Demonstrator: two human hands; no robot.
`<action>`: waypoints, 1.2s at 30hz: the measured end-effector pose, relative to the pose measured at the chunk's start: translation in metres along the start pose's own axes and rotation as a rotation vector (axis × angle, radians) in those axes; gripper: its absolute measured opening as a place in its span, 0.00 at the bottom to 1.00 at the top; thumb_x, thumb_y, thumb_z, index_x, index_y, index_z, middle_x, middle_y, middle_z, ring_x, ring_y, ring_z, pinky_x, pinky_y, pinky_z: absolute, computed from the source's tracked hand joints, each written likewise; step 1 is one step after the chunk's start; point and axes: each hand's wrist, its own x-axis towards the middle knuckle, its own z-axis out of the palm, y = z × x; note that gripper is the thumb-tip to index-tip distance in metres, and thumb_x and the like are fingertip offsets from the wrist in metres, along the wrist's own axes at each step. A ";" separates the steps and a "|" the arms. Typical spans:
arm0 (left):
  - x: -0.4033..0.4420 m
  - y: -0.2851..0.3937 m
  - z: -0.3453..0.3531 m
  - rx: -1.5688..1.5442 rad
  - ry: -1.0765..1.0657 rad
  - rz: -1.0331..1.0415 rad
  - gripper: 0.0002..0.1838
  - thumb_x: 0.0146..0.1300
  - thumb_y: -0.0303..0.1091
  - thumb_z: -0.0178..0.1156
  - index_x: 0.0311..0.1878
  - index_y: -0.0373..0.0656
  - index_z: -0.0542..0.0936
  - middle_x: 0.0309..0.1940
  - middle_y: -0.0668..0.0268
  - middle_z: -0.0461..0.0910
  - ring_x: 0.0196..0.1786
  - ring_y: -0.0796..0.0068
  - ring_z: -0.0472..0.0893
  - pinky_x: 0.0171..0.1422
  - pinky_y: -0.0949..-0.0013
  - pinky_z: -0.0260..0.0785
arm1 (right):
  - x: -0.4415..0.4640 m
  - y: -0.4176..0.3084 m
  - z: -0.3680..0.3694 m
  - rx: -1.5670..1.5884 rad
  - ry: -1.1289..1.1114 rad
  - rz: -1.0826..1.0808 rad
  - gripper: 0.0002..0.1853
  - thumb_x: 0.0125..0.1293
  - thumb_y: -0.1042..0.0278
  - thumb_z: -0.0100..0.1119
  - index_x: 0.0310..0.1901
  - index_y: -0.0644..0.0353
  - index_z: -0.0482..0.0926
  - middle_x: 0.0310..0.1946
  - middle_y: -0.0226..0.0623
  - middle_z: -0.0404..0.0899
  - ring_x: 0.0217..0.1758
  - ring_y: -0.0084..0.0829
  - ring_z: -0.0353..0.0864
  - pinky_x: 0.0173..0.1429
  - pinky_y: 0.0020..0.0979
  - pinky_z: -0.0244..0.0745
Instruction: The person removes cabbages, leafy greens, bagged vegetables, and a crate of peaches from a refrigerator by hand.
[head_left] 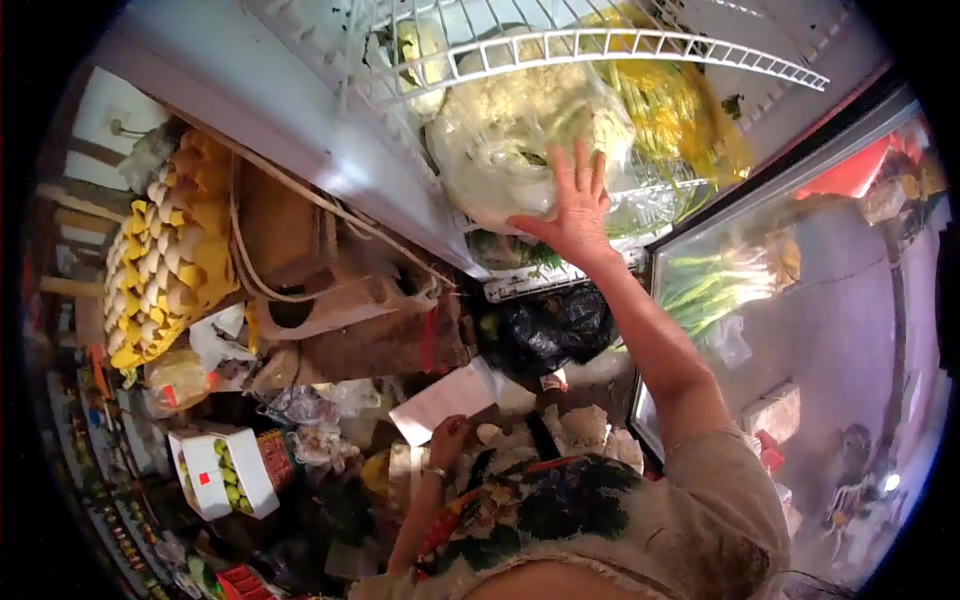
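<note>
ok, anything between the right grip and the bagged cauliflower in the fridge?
Nothing visible blocks it: the right grip, fingers spread, is right at the front of the bagged cauliflower. Can't tell if it's touching. The clear bag itself covers the head, and the upper wire shelf crosses the view only at its top, away from the grip.

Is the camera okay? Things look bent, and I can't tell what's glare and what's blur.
Head view: strong fisheye bending, black corners, the rack bowed; glare on the fridge wall and shine on the clear bag; right hand brightly lit, left hand dimmer; lower left dark, with small things too soft to make out.
</note>
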 end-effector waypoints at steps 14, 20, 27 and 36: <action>-0.008 -0.035 0.012 0.010 0.132 0.199 0.16 0.64 0.36 0.60 0.52 0.40 0.79 0.39 0.62 0.83 0.41 0.74 0.81 0.46 0.69 0.73 | 0.070 0.046 -0.022 1.253 0.061 0.581 0.07 0.61 0.66 0.62 0.40 0.55 0.77 0.28 0.25 0.75 0.29 0.17 0.70 0.28 0.22 0.64; -0.009 0.039 0.027 -0.029 0.026 0.326 0.17 0.65 0.30 0.59 0.55 0.37 0.75 0.37 0.63 0.82 0.38 0.76 0.80 0.41 0.72 0.73 | 0.088 0.003 -0.052 1.567 -0.056 0.601 0.05 0.57 0.71 0.57 0.29 0.51 0.69 0.23 0.23 0.66 0.24 0.18 0.63 0.22 0.22 0.56; 0.004 0.242 0.094 -0.645 -0.412 0.443 0.44 0.67 0.38 0.58 0.76 0.52 0.40 0.67 0.57 0.63 0.62 0.64 0.71 0.50 0.60 0.75 | 0.019 -0.064 -0.073 1.660 -0.241 0.419 0.06 0.56 0.74 0.55 0.28 0.51 0.69 0.20 0.21 0.64 0.20 0.16 0.59 0.22 0.23 0.56; 0.052 0.295 0.135 -0.551 -0.221 0.476 0.38 0.61 0.30 0.62 0.71 0.49 0.54 0.46 0.63 0.77 0.45 0.72 0.78 0.48 0.66 0.74 | 0.013 0.018 -0.076 1.442 -0.037 0.350 0.13 0.60 0.70 0.60 0.47 0.57 0.77 0.40 0.29 0.81 0.40 0.23 0.78 0.41 0.27 0.74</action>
